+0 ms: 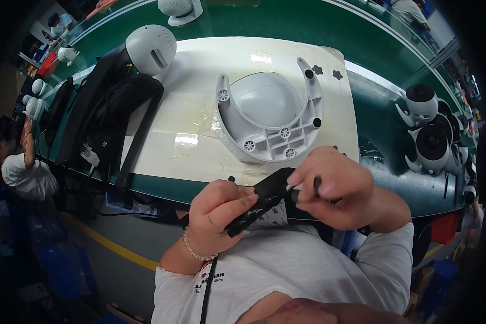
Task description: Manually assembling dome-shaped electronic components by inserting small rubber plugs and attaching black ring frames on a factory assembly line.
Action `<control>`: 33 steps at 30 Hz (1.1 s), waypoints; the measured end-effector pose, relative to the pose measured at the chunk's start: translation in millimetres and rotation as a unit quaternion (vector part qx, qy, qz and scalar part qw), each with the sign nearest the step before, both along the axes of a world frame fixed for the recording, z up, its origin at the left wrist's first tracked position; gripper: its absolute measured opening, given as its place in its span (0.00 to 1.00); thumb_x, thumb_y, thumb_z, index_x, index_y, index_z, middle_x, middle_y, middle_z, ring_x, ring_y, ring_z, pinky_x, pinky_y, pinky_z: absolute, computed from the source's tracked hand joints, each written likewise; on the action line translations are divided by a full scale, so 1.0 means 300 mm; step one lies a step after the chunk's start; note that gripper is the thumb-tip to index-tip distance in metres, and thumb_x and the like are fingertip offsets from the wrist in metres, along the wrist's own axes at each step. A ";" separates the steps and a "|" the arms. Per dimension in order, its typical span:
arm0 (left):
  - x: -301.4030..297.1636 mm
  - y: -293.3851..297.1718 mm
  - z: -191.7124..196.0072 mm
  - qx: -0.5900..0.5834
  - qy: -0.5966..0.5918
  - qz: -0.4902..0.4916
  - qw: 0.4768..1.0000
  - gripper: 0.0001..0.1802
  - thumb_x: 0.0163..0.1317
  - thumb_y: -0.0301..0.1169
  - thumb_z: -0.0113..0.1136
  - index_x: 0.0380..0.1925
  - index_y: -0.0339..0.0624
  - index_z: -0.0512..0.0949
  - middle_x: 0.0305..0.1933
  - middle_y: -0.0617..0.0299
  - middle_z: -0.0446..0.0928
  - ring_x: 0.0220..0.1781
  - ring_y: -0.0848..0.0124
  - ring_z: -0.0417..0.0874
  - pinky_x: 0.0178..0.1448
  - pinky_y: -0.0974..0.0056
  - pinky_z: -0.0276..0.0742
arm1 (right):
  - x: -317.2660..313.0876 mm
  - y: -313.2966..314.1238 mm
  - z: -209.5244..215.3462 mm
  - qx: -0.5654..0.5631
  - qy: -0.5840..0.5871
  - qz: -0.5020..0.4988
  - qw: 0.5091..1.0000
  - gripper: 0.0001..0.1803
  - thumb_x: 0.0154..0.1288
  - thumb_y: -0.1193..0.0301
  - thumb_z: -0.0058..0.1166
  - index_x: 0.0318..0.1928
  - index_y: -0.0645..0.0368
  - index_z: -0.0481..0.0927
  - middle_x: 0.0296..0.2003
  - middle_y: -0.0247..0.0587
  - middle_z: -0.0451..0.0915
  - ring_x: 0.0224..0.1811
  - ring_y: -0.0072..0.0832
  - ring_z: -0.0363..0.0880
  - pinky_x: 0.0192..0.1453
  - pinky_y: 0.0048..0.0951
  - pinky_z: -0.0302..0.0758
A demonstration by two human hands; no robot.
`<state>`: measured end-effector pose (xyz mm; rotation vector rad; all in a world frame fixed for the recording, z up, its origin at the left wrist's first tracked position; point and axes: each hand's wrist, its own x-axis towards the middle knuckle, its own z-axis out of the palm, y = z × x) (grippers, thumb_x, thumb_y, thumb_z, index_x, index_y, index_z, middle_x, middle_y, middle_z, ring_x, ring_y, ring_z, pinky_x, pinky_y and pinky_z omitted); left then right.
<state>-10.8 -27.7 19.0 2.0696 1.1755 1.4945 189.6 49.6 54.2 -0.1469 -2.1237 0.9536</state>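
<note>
My left hand (218,208) grips a black sheet (256,202) with a row of round pads along its edge, held just off the table's near edge. At the sheet's far end is my right hand (335,189), fingers bent and pinched, slightly blurred. A small black pad (317,185) shows among those fingers. Ahead of both hands lies a white plastic housing (262,116), its ribbed underside up. Black round pads (317,122) cover two of its round seats; several other seats (249,146) are bare. A loose black pad (231,179) lies near my left hand.
A pale taped board (183,108) covers the table middle. At left, a white round housing (151,49) stands by black bags (105,102). White-and-black devices (433,143) cluster at right. Flower-shaped dark pieces (337,74) lie at the board's far right. Another person (27,173) sits at far left.
</note>
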 end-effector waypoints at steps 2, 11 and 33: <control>0.003 0.006 -0.002 0.040 0.017 -0.016 0.999 0.14 0.36 0.16 0.59 0.29 0.34 0.75 0.24 0.59 0.71 0.27 0.65 0.75 0.34 0.65 0.77 | -0.003 -0.004 -0.022 -0.105 0.022 -0.001 0.994 0.21 0.47 0.84 0.54 0.44 0.57 0.67 0.40 0.41 0.73 0.41 0.36 0.73 0.45 0.33 0.68; 0.001 0.015 0.001 0.011 0.002 -0.041 0.999 0.15 0.34 0.16 0.59 0.28 0.35 0.76 0.24 0.60 0.70 0.27 0.66 0.75 0.32 0.66 0.74 | -0.032 0.033 0.030 0.089 -0.038 0.068 0.993 0.13 0.45 0.80 0.56 0.33 0.57 0.71 0.29 0.43 0.73 0.26 0.31 0.74 0.31 0.29 0.70; -0.013 0.072 -0.033 -0.018 -0.011 -0.016 1.000 0.17 0.35 0.14 0.58 0.31 0.38 0.78 0.65 0.35 0.43 0.47 0.57 0.77 0.31 0.72 0.73 | -0.055 0.095 0.013 -0.020 -0.026 -0.128 0.991 0.37 0.51 0.89 0.48 0.58 0.53 0.47 0.44 0.45 0.64 0.37 0.23 0.73 0.35 0.18 0.67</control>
